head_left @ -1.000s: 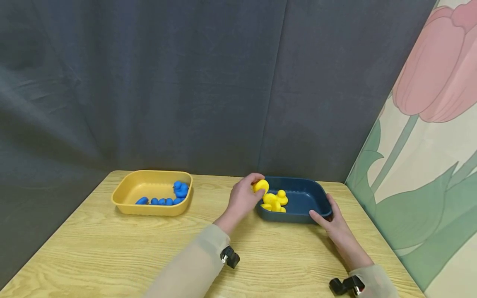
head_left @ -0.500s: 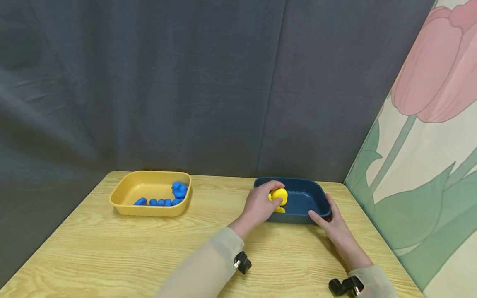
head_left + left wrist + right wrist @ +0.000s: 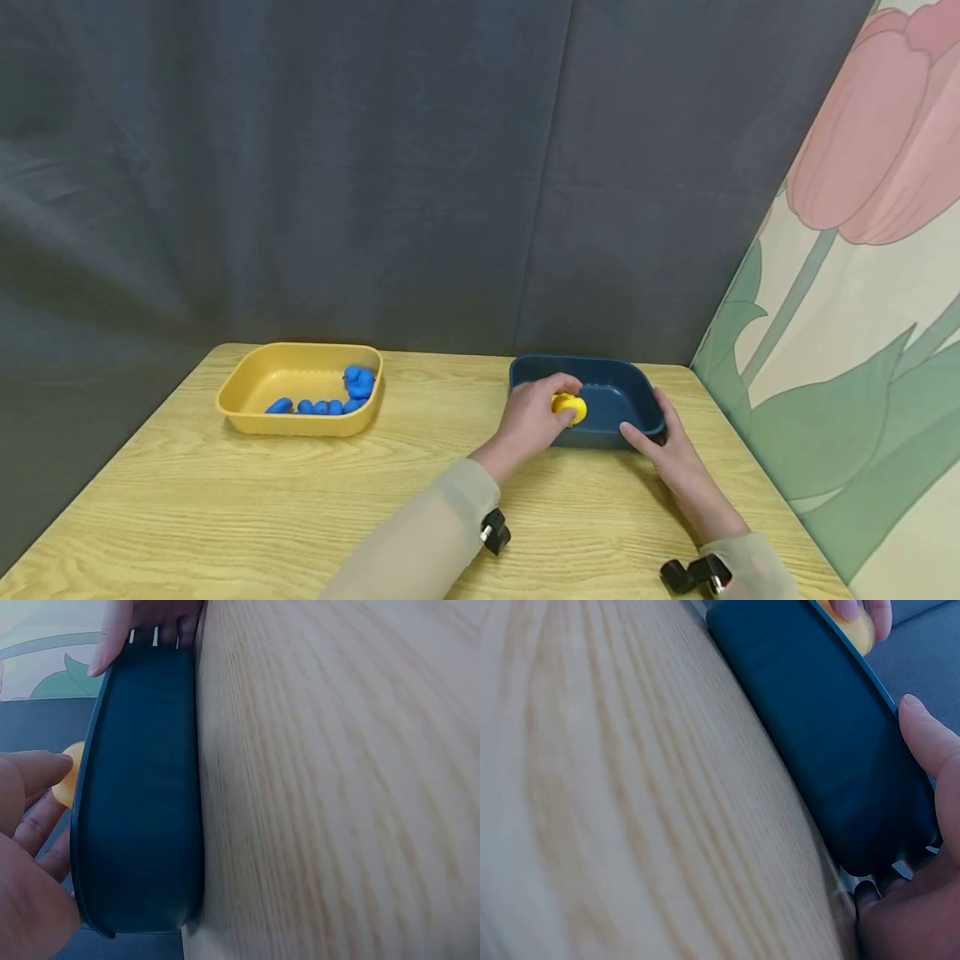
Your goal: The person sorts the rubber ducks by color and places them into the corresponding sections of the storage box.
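My left hand (image 3: 531,414) reaches over the near left rim of a dark blue plastic bin (image 3: 637,400) and pinches a yellow rubber duck (image 3: 573,409) inside it between thumb and fingers. The left wrist view shows the yellow duck (image 3: 69,780) just past the rim, at the thumb tip. Other yellow pieces in that bin are hidden behind the left hand. At the bin's right end my right hand (image 3: 678,454) grips the wall, thumb on the near rim and fingers around the far side; the right wrist view shows this thumb (image 3: 926,739) at the rim.
A yellow bin (image 3: 300,425) stands at the table's left, with several blue toys along its near and right side, one a blue duck (image 3: 359,382). A dark curtain (image 3: 450,183) hangs behind the wooden table (image 3: 300,508). A flower-patterned wall (image 3: 855,358) borders the right.
My left hand has moved right and down into the dark blue bin with the yellow duck, from above its left rim. The right hand has stayed on the bin's right end.
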### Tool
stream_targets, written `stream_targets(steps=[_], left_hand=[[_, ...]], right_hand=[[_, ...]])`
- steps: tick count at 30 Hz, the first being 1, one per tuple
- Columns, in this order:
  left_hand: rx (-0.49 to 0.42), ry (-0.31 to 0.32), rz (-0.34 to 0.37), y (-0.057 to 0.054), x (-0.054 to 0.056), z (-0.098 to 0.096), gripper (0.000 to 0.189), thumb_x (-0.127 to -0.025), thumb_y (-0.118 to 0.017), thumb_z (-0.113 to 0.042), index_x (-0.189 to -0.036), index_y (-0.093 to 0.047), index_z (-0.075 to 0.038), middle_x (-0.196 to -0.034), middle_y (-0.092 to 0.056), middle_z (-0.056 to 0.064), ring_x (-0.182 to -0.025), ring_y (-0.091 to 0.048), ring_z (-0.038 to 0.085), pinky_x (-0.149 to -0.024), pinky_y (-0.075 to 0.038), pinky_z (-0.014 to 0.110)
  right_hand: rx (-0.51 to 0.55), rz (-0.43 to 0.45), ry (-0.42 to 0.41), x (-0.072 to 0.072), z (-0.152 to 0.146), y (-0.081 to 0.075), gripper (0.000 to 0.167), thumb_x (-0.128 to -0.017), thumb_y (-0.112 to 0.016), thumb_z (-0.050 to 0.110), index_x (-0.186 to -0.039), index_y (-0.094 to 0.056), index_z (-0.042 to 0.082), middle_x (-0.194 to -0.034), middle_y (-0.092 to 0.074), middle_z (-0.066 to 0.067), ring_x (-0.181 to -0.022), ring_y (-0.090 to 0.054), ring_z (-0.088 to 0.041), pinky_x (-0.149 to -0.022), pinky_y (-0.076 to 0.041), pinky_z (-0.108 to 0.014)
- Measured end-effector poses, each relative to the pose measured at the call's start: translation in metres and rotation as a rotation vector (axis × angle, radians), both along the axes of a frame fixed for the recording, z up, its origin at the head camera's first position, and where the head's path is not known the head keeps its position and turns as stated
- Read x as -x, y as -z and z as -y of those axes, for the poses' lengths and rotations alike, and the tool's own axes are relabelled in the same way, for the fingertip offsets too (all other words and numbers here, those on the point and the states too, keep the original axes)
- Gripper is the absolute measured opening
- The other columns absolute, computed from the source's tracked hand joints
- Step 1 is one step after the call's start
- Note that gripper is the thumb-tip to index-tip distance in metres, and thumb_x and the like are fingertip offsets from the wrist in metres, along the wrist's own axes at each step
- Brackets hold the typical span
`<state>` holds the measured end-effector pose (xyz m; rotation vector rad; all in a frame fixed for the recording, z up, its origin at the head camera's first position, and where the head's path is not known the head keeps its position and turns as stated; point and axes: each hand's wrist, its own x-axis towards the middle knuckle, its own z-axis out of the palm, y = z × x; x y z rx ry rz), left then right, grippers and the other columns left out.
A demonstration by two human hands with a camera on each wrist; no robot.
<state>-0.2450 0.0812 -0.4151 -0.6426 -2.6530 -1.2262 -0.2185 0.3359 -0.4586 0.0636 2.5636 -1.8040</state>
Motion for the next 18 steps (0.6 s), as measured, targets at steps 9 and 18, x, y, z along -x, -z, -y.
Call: stream_targets(steps=[9, 18], left_hand=[[0.040, -0.020, -0.037, -0.001, 0.000, 0.009, 0.039, -0.105, -0.080, -0.019, -0.143, -0.073, -0.022, -0.141, -0.073, -0.009, -0.130, -0.065, 0.020, -0.117, -0.048, 0.042], [0.082, -0.051, -0.093, 0.000, 0.002, 0.035, 0.038, -0.110, -0.073, -0.023, -0.147, -0.070, -0.019, -0.153, -0.066, -0.001, -0.146, -0.056, 0.026, -0.126, -0.038, 0.052]], right_hand=[[-0.001, -0.014, -0.010, 0.000, -0.005, 0.002, 0.107, -0.111, -0.070, 0.031, -0.178, 0.013, 0.022, -0.183, 0.004, -0.024, -0.167, -0.011, -0.045, -0.132, -0.023, -0.036], [-0.013, -0.066, -0.019, -0.001, -0.016, -0.002, 0.105, -0.113, -0.068, 0.028, -0.177, 0.014, 0.018, -0.184, 0.009, -0.017, -0.167, -0.005, -0.047, -0.135, -0.018, -0.048]])
